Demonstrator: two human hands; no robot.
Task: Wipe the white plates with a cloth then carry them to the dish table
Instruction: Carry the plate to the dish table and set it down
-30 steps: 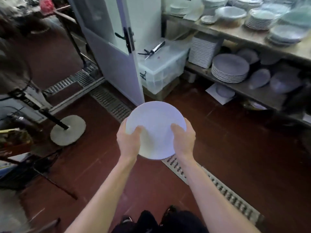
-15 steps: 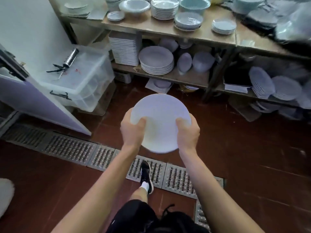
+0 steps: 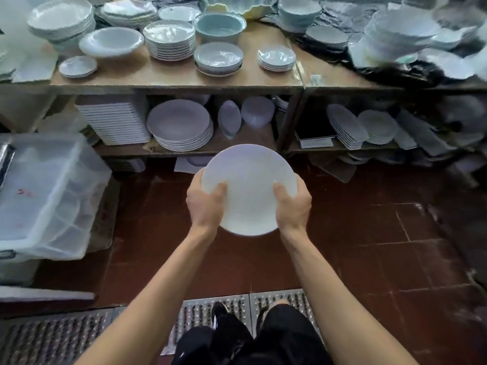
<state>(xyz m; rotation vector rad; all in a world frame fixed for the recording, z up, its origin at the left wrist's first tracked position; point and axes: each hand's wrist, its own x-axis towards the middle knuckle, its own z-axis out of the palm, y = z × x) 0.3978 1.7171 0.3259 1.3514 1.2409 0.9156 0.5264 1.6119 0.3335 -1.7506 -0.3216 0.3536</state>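
A round white plate (image 3: pixel 249 183) is held out in front of me at waist height, its face toward the camera. My left hand (image 3: pixel 204 204) grips its left rim with the thumb on the face. My right hand (image 3: pixel 292 204) grips the right rim the same way. Straight ahead stands the wooden dish table (image 3: pixel 171 75), its top crowded with stacks of white plates (image 3: pixel 170 42) and bowls (image 3: pixel 220 26). On its lower shelf sits a stack of round plates (image 3: pixel 181 126) beside square white plates (image 3: pixel 116 122). No cloth is in view.
A clear plastic storage box (image 3: pixel 47 193) stands at the left on the dark red tiled floor (image 3: pixel 369 246). A metal drain grate (image 3: pixel 197 314) runs under my feet. More dishes on black sheeting (image 3: pixel 408 69) fill the table at the right.
I have turned right and stepped closer to the dish table, which now fills the top of the view. The door at the left has left the view. Both hands hold the plate as before.
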